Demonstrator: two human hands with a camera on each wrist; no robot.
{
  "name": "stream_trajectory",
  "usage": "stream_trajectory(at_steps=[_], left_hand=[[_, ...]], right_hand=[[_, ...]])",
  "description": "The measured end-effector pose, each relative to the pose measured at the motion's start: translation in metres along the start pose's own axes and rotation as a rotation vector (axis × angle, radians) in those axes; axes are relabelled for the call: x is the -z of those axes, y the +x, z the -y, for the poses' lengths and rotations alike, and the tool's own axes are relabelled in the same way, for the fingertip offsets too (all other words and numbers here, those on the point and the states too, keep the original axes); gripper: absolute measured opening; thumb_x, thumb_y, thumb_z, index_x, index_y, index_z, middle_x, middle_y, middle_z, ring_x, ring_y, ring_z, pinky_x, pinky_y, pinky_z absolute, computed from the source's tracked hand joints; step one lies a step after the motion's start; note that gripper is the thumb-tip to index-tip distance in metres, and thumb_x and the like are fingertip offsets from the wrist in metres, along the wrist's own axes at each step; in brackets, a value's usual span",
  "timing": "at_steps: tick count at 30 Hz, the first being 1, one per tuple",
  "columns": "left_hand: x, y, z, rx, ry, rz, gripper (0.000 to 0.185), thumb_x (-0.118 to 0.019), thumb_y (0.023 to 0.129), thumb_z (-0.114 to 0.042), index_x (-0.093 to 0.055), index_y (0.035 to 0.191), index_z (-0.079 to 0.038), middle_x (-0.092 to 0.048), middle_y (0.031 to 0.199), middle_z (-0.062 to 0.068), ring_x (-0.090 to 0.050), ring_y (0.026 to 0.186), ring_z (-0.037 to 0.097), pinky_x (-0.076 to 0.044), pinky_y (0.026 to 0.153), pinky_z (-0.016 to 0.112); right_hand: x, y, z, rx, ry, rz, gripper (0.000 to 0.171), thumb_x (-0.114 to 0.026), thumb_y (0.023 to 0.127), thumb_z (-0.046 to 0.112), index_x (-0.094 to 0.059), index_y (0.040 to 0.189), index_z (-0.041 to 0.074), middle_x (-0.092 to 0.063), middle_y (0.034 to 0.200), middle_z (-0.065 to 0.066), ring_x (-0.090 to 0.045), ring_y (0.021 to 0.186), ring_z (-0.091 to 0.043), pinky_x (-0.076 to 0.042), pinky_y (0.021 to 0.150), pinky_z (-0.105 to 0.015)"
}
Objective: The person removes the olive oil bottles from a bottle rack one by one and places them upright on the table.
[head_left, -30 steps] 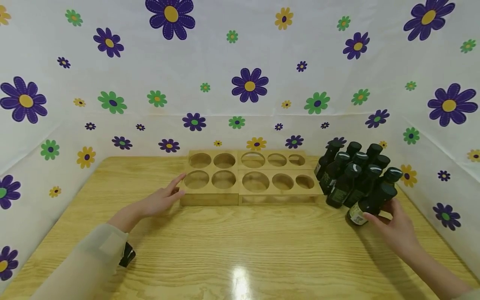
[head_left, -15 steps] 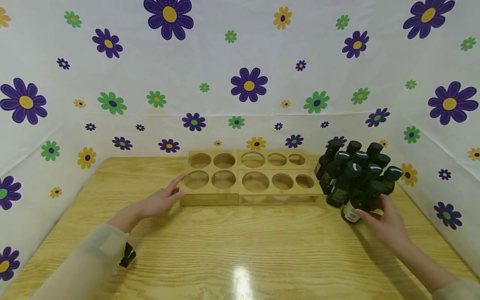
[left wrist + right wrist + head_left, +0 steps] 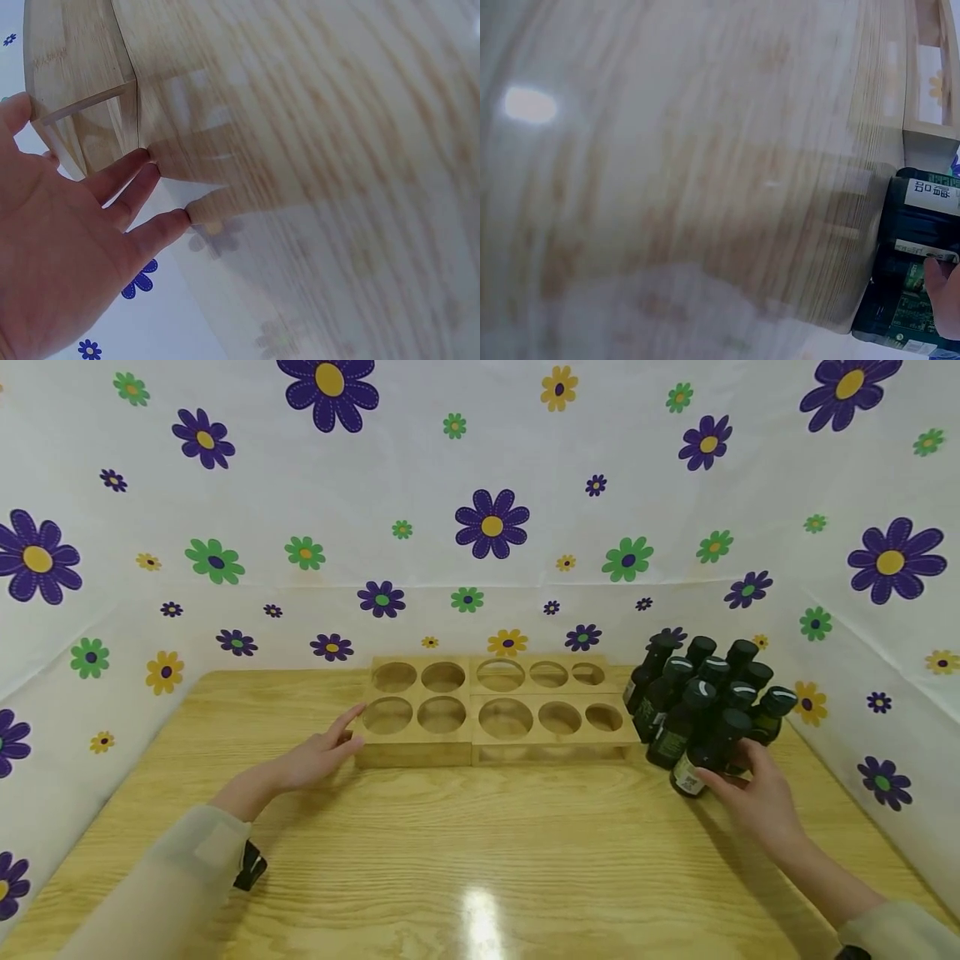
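At the right of the head view, my right hand (image 3: 761,793) grips a dark glass bottle (image 3: 705,756) with a black cap and a pale label. The bottle leans slightly right at the front of a cluster of similar bottles (image 3: 675,722). My right thumb (image 3: 946,296) shows at the edge of the right wrist view, against the dark bottles (image 3: 922,217). My left hand (image 3: 311,762) touches the left end of a wooden rack (image 3: 416,754), thumb and fingers spread along its side. In the left wrist view its fingertips reach the rack's lower edge and the tabletop.
The rack has two rows of round holes in several sizes, with bare table visible through them. A second rack section (image 3: 551,747) with an open front adjoins on the right. Flower-printed cloth (image 3: 420,477) surrounds the wooden table (image 3: 360,860) at the back and sides.
My right hand has moved the bottle left and slightly back, closer against the other bottles. My left hand stays at the rack's end. The head view has shifted slightly.
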State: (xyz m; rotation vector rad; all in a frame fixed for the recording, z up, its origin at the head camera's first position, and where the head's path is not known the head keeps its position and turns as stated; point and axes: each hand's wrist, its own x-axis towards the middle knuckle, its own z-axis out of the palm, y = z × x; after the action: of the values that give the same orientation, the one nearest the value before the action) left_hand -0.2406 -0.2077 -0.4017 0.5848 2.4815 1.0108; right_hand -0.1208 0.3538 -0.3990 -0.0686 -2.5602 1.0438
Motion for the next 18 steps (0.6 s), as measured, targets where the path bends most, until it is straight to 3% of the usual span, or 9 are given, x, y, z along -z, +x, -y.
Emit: stream_trajectory(at_steps=[4, 8, 11, 15, 18], left_hand=[[0.002, -0.002, -0.002, -0.001, -0.011, -0.003, 0.069, -0.031, 0.106, -0.046, 0.007, 0.157, -0.018, -0.023, 0.147, 0.041, -0.026, 0.133, 0.056, -0.019, 0.106, 0.067], [0.000, -0.001, -0.004, 0.006, -0.035, 0.009, 0.070, -0.032, 0.105, -0.047, 0.007, 0.157, -0.019, -0.022, 0.148, 0.040, -0.026, 0.133, 0.056, -0.019, 0.106, 0.067], [-0.002, 0.001, -0.003, 0.009, -0.048, 0.015, 0.070, -0.033, 0.105, -0.047, 0.005, 0.157, -0.021, -0.023, 0.148, 0.038, -0.026, 0.134, 0.055, -0.020, 0.106, 0.067], [-0.001, 0.004, -0.002, -0.013, -0.058, -0.013, 0.071, -0.037, 0.104, -0.045, 0.003, 0.157, -0.020, -0.022, 0.150, 0.036, -0.025, 0.137, 0.051, -0.023, 0.105, 0.065], [0.004, 0.001, -0.005, -0.024, -0.055, -0.062, 0.072, -0.039, 0.104, -0.044, 0.004, 0.157, -0.022, -0.020, 0.152, 0.033, -0.022, 0.138, 0.050, -0.023, 0.104, 0.066]], right_hand=[[0.001, -0.001, 0.001, -0.016, -0.003, 0.009, 0.055, -0.071, 0.091, 0.016, -0.042, 0.130, -0.009, -0.049, 0.117, -0.022, -0.046, 0.094, -0.003, -0.037, 0.072, 0.000], [0.009, -0.005, 0.002, -0.034, 0.009, -0.034, 0.060, -0.072, 0.090, 0.016, -0.040, 0.135, -0.007, -0.049, 0.121, -0.020, -0.043, 0.097, 0.003, -0.036, 0.074, -0.001], [0.017, -0.008, 0.002, -0.039, 0.030, -0.103, 0.062, -0.072, 0.090, 0.014, -0.039, 0.139, -0.005, -0.049, 0.122, -0.007, -0.040, 0.099, 0.010, -0.035, 0.076, -0.001], [0.029, -0.006, 0.010, -0.031, 0.075, -0.178, 0.064, -0.070, 0.091, 0.010, -0.036, 0.144, 0.000, -0.045, 0.121, 0.014, -0.041, 0.105, 0.008, -0.034, 0.080, -0.001], [0.038, 0.001, 0.023, -0.021, 0.091, -0.226, 0.066, -0.070, 0.090, 0.007, -0.036, 0.147, 0.005, -0.045, 0.125, 0.014, -0.042, 0.113, 0.003, -0.034, 0.085, -0.002]])
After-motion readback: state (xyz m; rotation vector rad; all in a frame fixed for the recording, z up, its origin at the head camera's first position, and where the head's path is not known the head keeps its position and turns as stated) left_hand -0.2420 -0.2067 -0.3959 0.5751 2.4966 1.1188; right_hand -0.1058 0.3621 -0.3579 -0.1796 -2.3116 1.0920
